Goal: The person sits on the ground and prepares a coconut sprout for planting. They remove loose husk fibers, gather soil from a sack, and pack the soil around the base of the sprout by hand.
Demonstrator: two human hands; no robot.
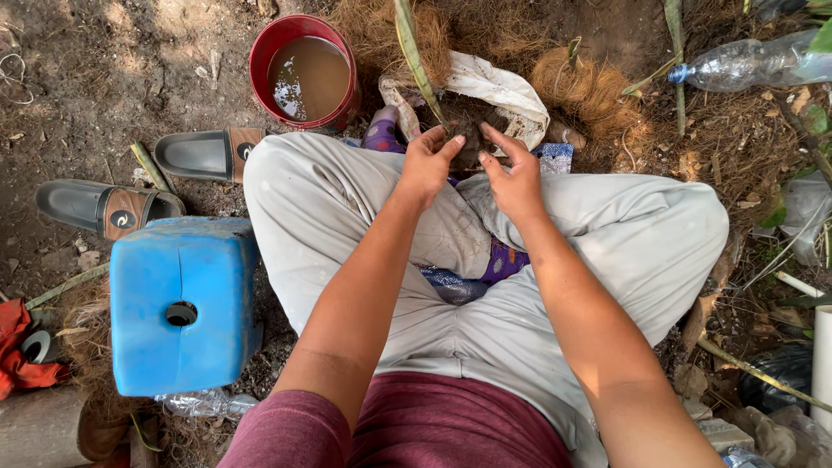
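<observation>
I sit cross-legged in light grey trousers (347,217) on bare ground. Both hands are in front of my knees. My left hand (426,165) and my right hand (513,178) are closed around a dark clump of soil and fibre (468,130) at the base of a green plant stem (414,52). The clump lies over a white sack (498,87) holding dark soil. Fingers of both hands press into the clump from either side.
A red bucket (305,71) of muddy water stands at the back left. Two dark sandals (113,206) lie left, above a blue plastic container (182,303). Coconut fibre (589,91), a clear plastic bottle (750,61), dry leaves and a white pipe (822,364) are to the right.
</observation>
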